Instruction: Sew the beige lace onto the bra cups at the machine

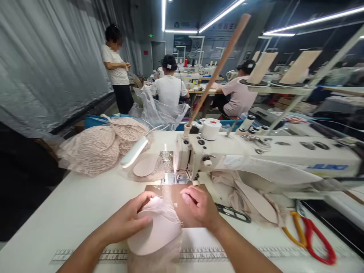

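My left hand [131,216] is closed on a beige padded lace piece [159,231], which looks like a bra cup. Its thumb lies on the smooth pad and its fingers are at the lace edge. To the right, my right hand [200,204] has its fingers curled in a pinch over a brown plate [184,212]; whatever they hold, if anything, is hidden. Just beyond both hands stands the needle area of a white sewing machine [182,151]. Another beige lace piece with a pad [145,165] lies behind, left of the needle.
A heap of beige lace pieces [91,149] sits at the back left, near a lit lamp [135,151]. More padded fabric [256,201], scissors with red and yellow handles [315,235] and a black tool [233,213] lie right. A ruler strip [204,254] crosses the front. Several people work beyond.
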Available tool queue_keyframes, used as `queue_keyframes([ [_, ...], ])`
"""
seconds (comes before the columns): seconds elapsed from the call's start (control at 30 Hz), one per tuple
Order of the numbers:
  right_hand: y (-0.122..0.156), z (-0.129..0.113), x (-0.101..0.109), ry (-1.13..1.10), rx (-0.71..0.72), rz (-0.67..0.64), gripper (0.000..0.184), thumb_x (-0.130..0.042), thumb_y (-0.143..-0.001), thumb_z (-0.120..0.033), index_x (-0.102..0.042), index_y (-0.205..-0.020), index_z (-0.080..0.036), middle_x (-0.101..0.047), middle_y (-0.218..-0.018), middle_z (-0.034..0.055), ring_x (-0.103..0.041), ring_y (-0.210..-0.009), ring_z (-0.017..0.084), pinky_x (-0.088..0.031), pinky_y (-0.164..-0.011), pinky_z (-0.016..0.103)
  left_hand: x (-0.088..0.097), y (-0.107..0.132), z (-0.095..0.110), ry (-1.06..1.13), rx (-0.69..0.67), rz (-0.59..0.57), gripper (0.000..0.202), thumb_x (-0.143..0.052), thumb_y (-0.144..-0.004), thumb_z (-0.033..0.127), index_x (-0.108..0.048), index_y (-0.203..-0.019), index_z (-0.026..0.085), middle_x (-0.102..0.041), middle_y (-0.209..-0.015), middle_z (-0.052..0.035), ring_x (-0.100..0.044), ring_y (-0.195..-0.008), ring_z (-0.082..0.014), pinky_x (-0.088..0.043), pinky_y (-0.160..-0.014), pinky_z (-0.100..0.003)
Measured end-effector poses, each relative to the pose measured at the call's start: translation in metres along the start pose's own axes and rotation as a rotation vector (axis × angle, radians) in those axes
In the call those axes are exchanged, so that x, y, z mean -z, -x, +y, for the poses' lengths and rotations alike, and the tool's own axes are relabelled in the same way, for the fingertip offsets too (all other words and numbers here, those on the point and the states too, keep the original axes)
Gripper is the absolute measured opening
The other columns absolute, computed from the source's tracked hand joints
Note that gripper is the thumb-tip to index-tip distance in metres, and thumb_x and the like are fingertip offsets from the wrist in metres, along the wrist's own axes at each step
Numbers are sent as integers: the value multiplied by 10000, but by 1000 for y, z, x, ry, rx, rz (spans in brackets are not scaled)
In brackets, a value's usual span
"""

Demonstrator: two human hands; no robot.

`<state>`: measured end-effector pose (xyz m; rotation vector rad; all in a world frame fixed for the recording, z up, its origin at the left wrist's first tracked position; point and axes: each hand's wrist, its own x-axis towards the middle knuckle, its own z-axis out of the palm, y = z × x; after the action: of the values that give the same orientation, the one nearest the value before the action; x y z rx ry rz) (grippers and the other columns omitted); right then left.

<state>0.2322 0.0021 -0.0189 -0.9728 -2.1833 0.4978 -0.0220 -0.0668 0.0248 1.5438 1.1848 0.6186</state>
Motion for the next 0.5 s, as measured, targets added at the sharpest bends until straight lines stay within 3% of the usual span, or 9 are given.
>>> queue_keyframes([
  [0.1,3,-1,3,0,135,-156,294,-410,-918,-249,-642,-746,-193,-605,-655,11,-544,-634,137,-405,-624,255,-14,-45,-7,-237,-110,52,490,-516,-798,174,-451,-1280,225,-588,-1212,-97,-559,-1122,-249,-464,-939,-384],
  [0.17,3,0,4,72,185,-256,228,-474,-895,-244,-654,-764,-197,-611,-681,2,-542,-662,135,-382,-643,254,-16,-67,-15,-382,-170,102,495,-497,-785,146,-455,-1274,207,-597,-1211,-104,-569,-1124,-240,-473,-933,-370],
  [0.33,2,2,0,200,190,-322,204,-519,-884,-228,-634,-720,-191,-598,-693,-8,-515,-686,127,-339,-654,248,-5,-90,-17,-599,-217,240,294,-453,-825,183,-508,-1114,167,-621,-808,-32,-616,-732,-188,-503,-665,-304],
  [0.5,-1,1,-2,304,118,-282,138,-574,-855,-300,-617,-777,-194,-589,-760,-1,-502,-727,144,-337,-649,267,-9,-99,-10,-677,-272,242,152,-444,-822,163,-525,-947,191,-567,-725,5,-571,-656,-160,-450,-592,-253],
])
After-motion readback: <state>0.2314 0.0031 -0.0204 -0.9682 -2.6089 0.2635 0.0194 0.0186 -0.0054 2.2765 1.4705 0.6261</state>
